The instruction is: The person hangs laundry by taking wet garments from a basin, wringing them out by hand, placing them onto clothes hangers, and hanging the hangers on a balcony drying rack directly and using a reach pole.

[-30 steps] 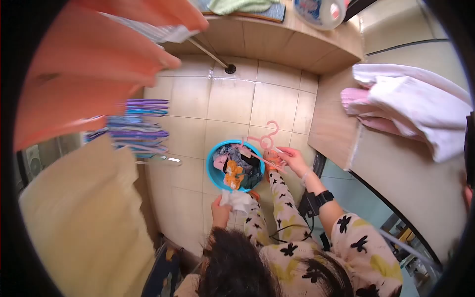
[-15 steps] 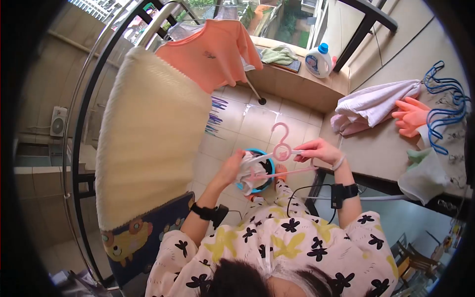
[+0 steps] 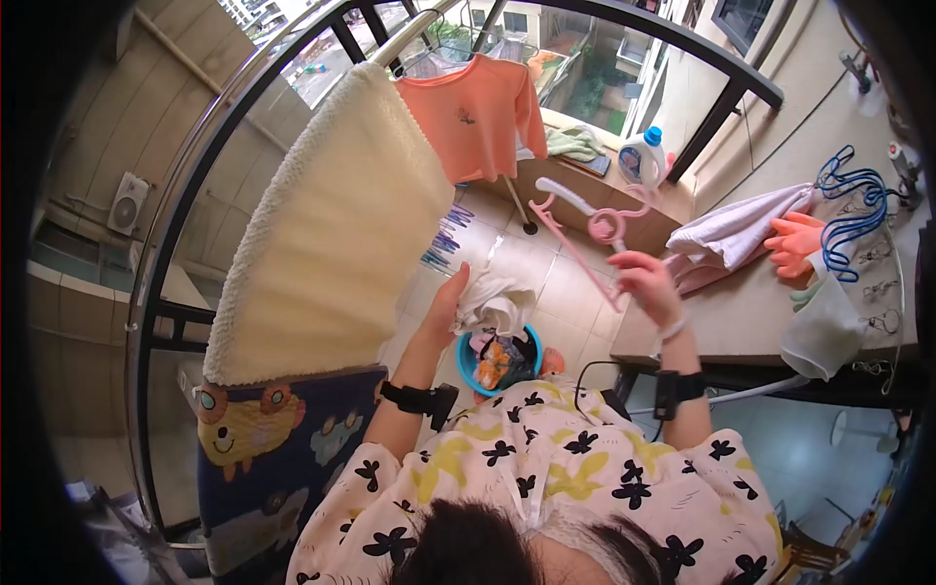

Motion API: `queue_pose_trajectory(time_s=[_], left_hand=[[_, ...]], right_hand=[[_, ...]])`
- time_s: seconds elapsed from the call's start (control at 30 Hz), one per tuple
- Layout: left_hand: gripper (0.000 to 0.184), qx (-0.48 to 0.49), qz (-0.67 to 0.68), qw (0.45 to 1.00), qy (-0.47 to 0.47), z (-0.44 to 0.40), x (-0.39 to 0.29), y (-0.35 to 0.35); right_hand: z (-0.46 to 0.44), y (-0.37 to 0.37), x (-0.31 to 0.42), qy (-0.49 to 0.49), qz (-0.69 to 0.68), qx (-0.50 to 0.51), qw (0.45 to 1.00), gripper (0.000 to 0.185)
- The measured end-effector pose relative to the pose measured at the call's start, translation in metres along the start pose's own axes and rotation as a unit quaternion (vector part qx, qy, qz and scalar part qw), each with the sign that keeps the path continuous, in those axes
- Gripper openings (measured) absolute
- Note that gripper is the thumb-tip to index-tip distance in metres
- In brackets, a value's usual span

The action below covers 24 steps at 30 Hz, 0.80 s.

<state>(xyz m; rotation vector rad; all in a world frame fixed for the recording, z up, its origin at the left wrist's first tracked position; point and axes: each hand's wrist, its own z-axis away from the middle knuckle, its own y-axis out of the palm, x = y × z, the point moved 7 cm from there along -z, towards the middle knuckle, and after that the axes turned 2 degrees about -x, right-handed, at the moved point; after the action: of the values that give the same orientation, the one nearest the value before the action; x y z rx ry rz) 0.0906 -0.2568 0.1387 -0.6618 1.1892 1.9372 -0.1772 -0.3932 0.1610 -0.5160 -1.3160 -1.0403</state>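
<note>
Fingers of my right hand (image 3: 647, 288) are closed on one arm of a pink and white hanger (image 3: 606, 227), which is tilted with its bar slanting down to the right. My left hand (image 3: 451, 300) holds a bunched white cloth (image 3: 497, 301); its fingers are partly hidden by the fabric. The hanger and the cloth are apart. Below the cloth, a blue basin (image 3: 535, 363) on the floor holds dark, pink and orange clothes (image 3: 494, 365).
A cream blanket (image 3: 327, 234) and an orange shirt (image 3: 473, 112) hang ahead and left. Purple hangers (image 3: 448, 237) are behind. On the right counter (image 3: 770, 317) lie a pale pink cloth (image 3: 736, 229), orange gloves (image 3: 795, 242) and blue hangers (image 3: 850, 219). A detergent bottle (image 3: 641, 159) stands on the ledge.
The view has tilted up. Both hands have risen from low by the basin with the cloth and hanger. The hanger has turned and moved away from the cloth, which it overlapped half a second ago.
</note>
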Motion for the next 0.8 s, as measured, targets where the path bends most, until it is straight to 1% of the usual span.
queue_pose_trajectory(time_s=[0.03, 0.07, 0.1, 0.13, 0.17, 0.23, 0.27, 0.3, 0.33, 0.37, 0.4, 0.43, 0.47, 0.5, 0.53, 0.57, 0.6, 0.63, 0.67, 0.7, 0.73, 0.77, 0.8], left_hand=[[0.050, 0.017, 0.040, 0.999, 0.010, -0.001, -0.003, 0.007], [0.050, 0.020, 0.039, 0.999, 0.013, -0.001, -0.005, 0.013], [0.046, 0.035, 0.073, 0.997, 0.014, 0.000, -0.008, 0.020], [0.043, 0.049, 0.107, 0.993, 0.015, 0.001, -0.010, 0.025], [0.043, 0.050, 0.106, 0.993, 0.017, 0.001, -0.011, 0.027], [0.041, 0.057, 0.056, 0.995, 0.061, 0.004, -0.018, 0.029], [0.049, 0.059, 0.052, 0.995, 0.060, 0.002, -0.015, 0.021], [0.049, 0.062, 0.051, 0.995, 0.065, 0.001, -0.013, 0.014], [0.055, -0.072, 0.001, 0.997, 0.038, -0.001, -0.003, -0.009], [0.060, -0.205, -0.048, 0.978, 0.007, 0.002, 0.009, -0.037], [0.068, -0.327, -0.098, 0.940, 0.014, -0.001, 0.020, -0.071], [0.068, -0.326, -0.097, 0.940, 0.015, -0.007, 0.037, -0.090], [0.067, -0.330, -0.174, 0.927, 0.044, -0.010, 0.045, -0.109], [0.065, -0.330, -0.251, 0.907, 0.073, -0.013, 0.044, -0.116], [0.059, -0.290, -0.230, 0.921, 0.125, -0.005, 0.034, -0.089], [0.059, -0.289, -0.228, 0.922, 0.119, 0.003, 0.032, -0.071], [0.059, -0.219, -0.288, 0.912, 0.194, 0.006, 0.018, -0.041], [0.061, -0.147, -0.343, 0.888, 0.269, 0.010, 0.005, -0.011], [0.061, -0.148, -0.340, 0.889, 0.269, 0.014, -0.003, 0.007], [0.065, -0.125, -0.442, 0.801, 0.383, 0.027, -0.020, 0.038], [0.070, -0.099, -0.530, 0.688, 0.485, 0.038, -0.028, 0.062], [0.070, -0.101, -0.529, 0.689, 0.485, 0.031, -0.028, 0.061], [0.069, -0.139, -0.586, 0.593, 0.535, 0.029, -0.027, 0.063]], right_hand=[[-0.003, 0.022, -0.006, 0.007, 0.002, -0.020, 1.000, 0.023], [-0.008, 0.041, -0.019, 0.004, 0.005, -0.015, 1.000, 0.023], [-0.014, 0.055, -0.029, -0.053, 0.075, -0.001, 0.996, 0.025], [-0.010, 0.079, -0.027, -0.027, 0.089, 0.036, 0.995, 0.028], [-0.013, 0.091, -0.030, -0.050, 0.115, 0.027, 0.992, 0.024], [-0.024, 0.096, -0.041, -0.014, 0.044, 0.019, 0.999, 0.018], [-0.028, 0.095, -0.040, -0.017, 0.046, 0.020, 0.999, 0.018], [-0.032, 0.095, -0.026, -0.055, 0.046, 0.014, 0.997, 0.016], [-0.036, 0.095, -0.010, -0.094, 0.047, 0.010, 0.994, 0.015], [-0.037, 0.098, 0.000, -0.098, 0.049, 0.011, 0.994, 0.015], [-0.036, 0.104, 0.009, -0.100, 0.043, 0.033, 0.994, 0.014], [-0.032, 0.109, 0.018, -0.100, 0.037, 0.055, 0.993, 0.013], [-0.029, 0.115, 0.029, -0.115, 0.071, 0.047, 0.990, 0.014], [-0.034, 0.116, 0.033, -0.117, 0.072, 0.044, 0.990, 0.014], [-0.037, 0.116, 0.033, -0.096, 0.078, 0.051, 0.991, 0.014], [-0.040, 0.116, 0.031, -0.072, 0.085, 0.058, 0.992, 0.015], [-0.041, 0.117, 0.030, -0.052, 0.053, 0.077, 0.994, 0.015], [-0.043, 0.118, 0.030, -0.049, 0.055, 0.076, 0.994, 0.015], [-0.046, 0.118, 0.031, -0.051, 0.031, 0.072, 0.996, 0.016], [-0.048, 0.120, 0.031, -0.053, 0.007, 0.068, 0.996, 0.016], [-0.045, 0.125, 0.036, -0.051, -0.017, 0.055, 0.997, 0.016], [-0.043, 0.127, 0.040, -0.050, -0.015, 0.056, 0.997, 0.016], [-0.042, 0.129, 0.041, -0.034, -0.042, 0.057, 0.997, 0.016]])
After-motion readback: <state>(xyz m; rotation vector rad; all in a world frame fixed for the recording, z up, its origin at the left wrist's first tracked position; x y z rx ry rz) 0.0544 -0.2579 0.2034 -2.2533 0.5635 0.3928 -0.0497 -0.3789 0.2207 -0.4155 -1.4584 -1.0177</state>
